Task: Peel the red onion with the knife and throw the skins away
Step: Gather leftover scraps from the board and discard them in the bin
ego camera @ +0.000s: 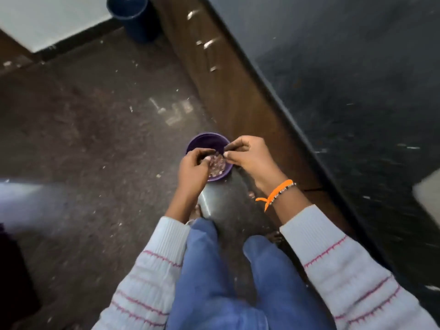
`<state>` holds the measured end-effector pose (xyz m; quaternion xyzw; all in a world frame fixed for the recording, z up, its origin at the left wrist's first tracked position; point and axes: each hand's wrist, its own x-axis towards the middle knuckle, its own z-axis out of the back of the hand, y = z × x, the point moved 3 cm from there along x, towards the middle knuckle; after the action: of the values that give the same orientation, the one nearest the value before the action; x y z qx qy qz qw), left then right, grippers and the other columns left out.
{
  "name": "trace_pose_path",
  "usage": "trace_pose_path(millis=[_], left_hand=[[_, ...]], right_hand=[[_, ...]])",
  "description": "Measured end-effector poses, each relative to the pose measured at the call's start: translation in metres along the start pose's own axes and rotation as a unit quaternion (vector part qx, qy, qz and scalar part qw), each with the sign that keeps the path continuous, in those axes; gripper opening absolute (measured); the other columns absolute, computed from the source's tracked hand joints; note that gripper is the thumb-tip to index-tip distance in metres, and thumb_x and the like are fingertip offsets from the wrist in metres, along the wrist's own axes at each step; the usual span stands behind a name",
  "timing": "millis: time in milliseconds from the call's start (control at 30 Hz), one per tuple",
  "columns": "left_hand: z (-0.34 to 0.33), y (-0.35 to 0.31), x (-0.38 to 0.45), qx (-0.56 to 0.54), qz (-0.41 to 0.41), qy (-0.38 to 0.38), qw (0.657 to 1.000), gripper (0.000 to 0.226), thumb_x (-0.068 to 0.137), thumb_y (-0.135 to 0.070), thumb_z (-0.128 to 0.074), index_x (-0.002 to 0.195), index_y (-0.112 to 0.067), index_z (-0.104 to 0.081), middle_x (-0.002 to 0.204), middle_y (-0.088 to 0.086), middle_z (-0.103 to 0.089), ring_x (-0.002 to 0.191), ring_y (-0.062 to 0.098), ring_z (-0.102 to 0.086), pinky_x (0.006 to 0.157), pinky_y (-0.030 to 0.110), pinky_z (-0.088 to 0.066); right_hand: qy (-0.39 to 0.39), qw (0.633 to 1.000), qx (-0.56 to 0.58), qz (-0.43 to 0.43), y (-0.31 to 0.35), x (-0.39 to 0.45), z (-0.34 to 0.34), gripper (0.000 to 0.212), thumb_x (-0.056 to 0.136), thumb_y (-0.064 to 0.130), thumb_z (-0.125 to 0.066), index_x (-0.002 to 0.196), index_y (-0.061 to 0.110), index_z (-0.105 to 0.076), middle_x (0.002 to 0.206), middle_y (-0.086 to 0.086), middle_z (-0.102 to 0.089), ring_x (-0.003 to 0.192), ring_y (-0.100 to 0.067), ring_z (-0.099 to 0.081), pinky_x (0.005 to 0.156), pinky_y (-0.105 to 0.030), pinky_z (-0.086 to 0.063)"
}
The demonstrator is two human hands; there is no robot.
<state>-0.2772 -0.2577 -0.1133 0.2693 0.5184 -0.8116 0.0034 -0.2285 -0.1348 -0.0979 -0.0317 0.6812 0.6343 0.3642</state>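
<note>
A small purple bin (206,142) stands on the floor beside the cabinet, and I hold both hands over it. Pinkish red onion skins (217,164) lie bunched between my fingertips, above the bin's mouth. My left hand (193,166) has its fingers curled at the far edge of a tilted steel plate (222,201), which slopes down toward the bin. My right hand (247,155), with an orange thread on its wrist, pinches at the skins with curled fingers and thumb. No onion or knife is in view.
A dark speckled counter (345,96) runs along the right above a brown wooden cabinet front (228,86) with metal handles. A dark blue bucket (133,17) stands on the floor at the back. Small scraps dot the dark floor (95,129).
</note>
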Motion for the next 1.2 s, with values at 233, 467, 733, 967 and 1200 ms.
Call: trace_pose_path(millis=[233, 467, 733, 967, 1200], left_hand=[[0.007, 0.115, 0.127, 0.077, 0.071, 0.014, 0.994, 0.025, 0.084, 0.003, -0.051, 0.102, -0.003, -0.067, 0.102, 0.015, -0.069, 0.096, 0.027, -0.063, 0.08, 0.024, -0.044], [-0.021, 0.254, 0.242, 0.164, 0.092, 0.071, 0.98, 0.029, 0.082, -0.003, -0.049, 0.108, -0.003, -0.063, 0.111, 0.017, -0.065, 0.104, 0.03, -0.06, 0.089, 0.035, -0.048], [-0.046, 0.321, 0.279, 0.196, 0.09, 0.102, 0.971, 0.033, 0.085, -0.003, -0.049, 0.115, -0.005, -0.061, 0.118, 0.015, -0.063, 0.11, 0.029, -0.057, 0.091, 0.032, -0.046], [-0.04, 0.274, 0.251, 0.129, 0.062, 0.072, 0.987, 0.029, 0.083, 0.0, -0.05, 0.108, -0.007, -0.064, 0.112, 0.011, -0.064, 0.104, 0.024, -0.059, 0.092, 0.032, -0.047], [-0.001, 0.133, 0.171, -0.026, 0.017, 0.031, 0.999, 0.02, 0.087, -0.006, -0.053, 0.096, -0.017, -0.067, 0.1, 0.005, -0.069, 0.088, 0.008, -0.061, 0.084, 0.024, -0.049]], right_hand=[[-0.073, 0.988, -0.108, -0.084, -0.125, 0.153, -0.069, 0.034, 0.069, -0.009, -0.072, 0.06, 0.021, -0.058, 0.064, -0.004, -0.06, 0.072, -0.024, -0.06, 0.075, -0.041, -0.053], [-0.127, 0.957, -0.259, -0.04, -0.255, 0.28, -0.105, 0.012, 0.071, -0.006, -0.07, 0.076, 0.005, -0.071, 0.083, -0.016, -0.07, 0.074, -0.017, -0.058, 0.068, -0.025, -0.044], [-0.145, 0.934, -0.325, -0.028, -0.319, 0.329, -0.106, 0.024, 0.076, -0.011, -0.058, 0.085, 0.006, -0.074, 0.09, -0.013, -0.073, 0.088, -0.023, -0.067, 0.08, -0.027, -0.049], [-0.162, 0.956, -0.242, 0.021, -0.261, 0.29, -0.097, 0.008, 0.076, 0.003, -0.068, 0.083, 0.008, -0.07, 0.079, -0.003, -0.067, 0.065, -0.006, -0.053, 0.057, -0.005, -0.037], [-0.181, 0.982, -0.025, 0.051, -0.127, 0.161, -0.073, 0.024, 0.084, 0.002, -0.06, 0.075, 0.023, -0.063, 0.072, 0.008, -0.064, 0.076, -0.011, -0.064, 0.082, -0.048, -0.055]])
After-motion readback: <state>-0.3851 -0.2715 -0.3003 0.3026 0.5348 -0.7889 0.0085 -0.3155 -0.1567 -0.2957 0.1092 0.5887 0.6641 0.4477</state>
